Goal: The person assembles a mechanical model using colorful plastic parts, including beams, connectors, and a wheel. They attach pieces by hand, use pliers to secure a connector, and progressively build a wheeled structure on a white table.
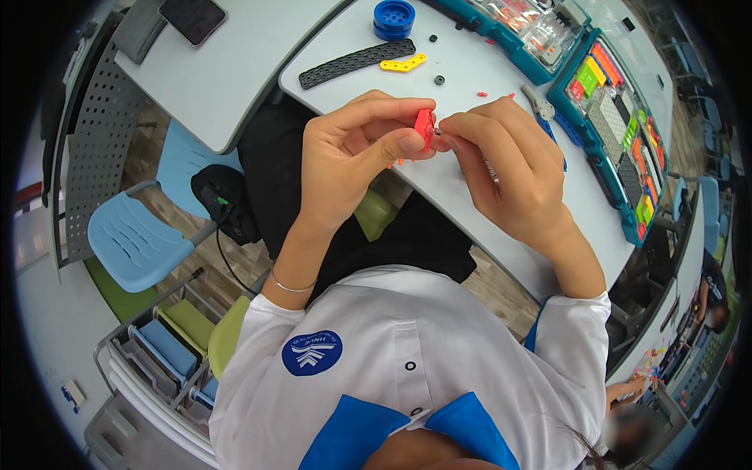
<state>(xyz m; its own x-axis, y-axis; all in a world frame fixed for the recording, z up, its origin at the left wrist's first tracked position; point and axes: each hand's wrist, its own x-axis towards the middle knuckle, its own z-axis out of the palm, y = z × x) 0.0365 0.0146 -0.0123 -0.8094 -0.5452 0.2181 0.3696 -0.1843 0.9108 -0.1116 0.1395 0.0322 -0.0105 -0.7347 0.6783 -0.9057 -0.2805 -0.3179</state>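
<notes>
Between the thumb and fingers of my left hand is a small red plastic building piece, held up above the table's front edge. My right hand pinches a tiny dark part against the red piece's right side; fingertips hide most of it, so its kind is unclear. Farther back on the white table lie a long black perforated beam, a bent yellow beam and a blue wheel hub. A small dark ring lies right of the yellow beam.
A teal parts case with colourful pieces runs along the right; another teal-edged case adjoins it. A grey and blue hand tool lies beside them. On the left table rests a phone. Blue chairs stand left; other people are far right.
</notes>
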